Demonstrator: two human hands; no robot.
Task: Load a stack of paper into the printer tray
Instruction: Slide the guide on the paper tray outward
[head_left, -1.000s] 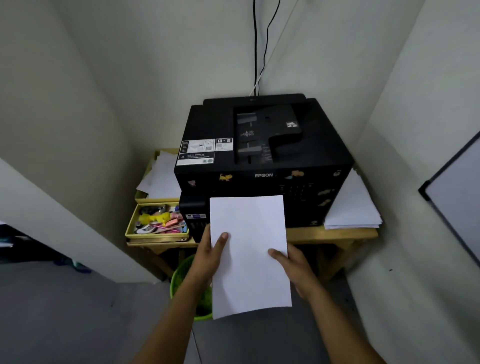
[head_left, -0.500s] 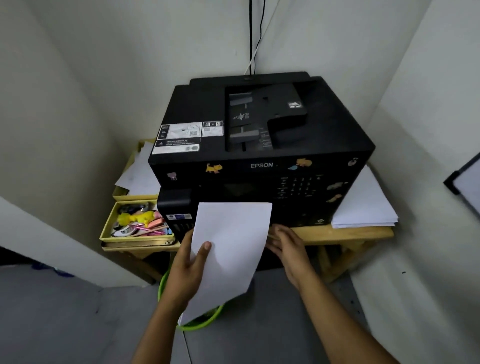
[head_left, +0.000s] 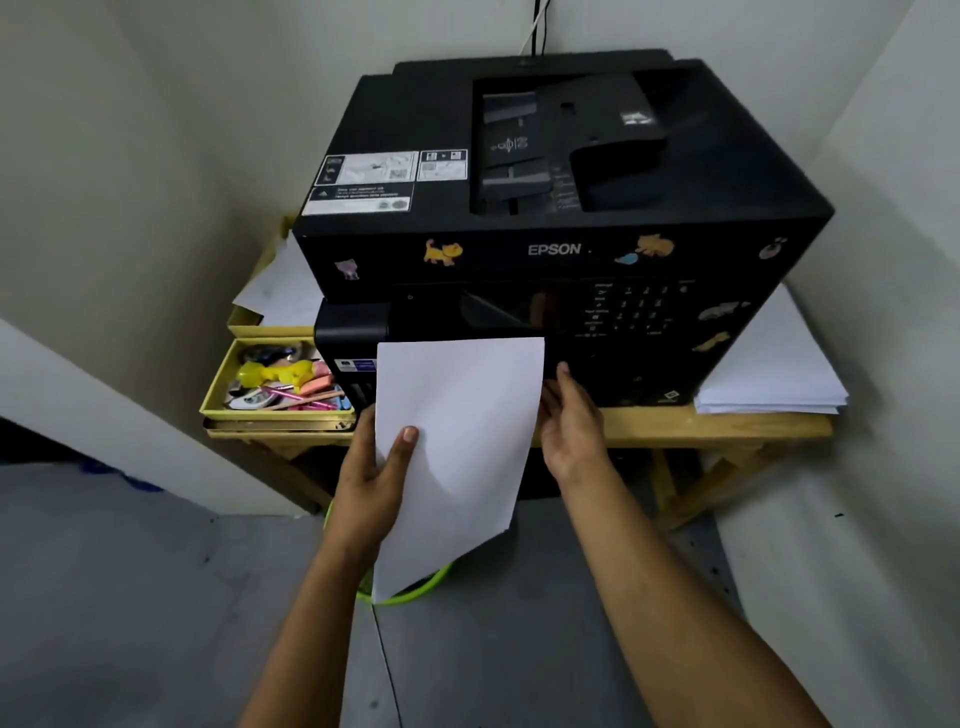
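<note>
At centre frame, a person's left hand (head_left: 375, 480) pinches a thin stack of paper (head_left: 451, 447) by its left edge, thumb on top, in front of a black printer (head_left: 545, 249) on a wooden table (head_left: 727, 427). The right hand (head_left: 569, 426), fingers loosely extended and holding nothing, reaches for the printer's lower front just beside the sheets (the tray itself is hidden behind them). The paper looks light and limp, its lower right corner sagging; supporting both long edges would likely keep it flat for loading. Another ream (head_left: 769, 374) lies at right.
</note>
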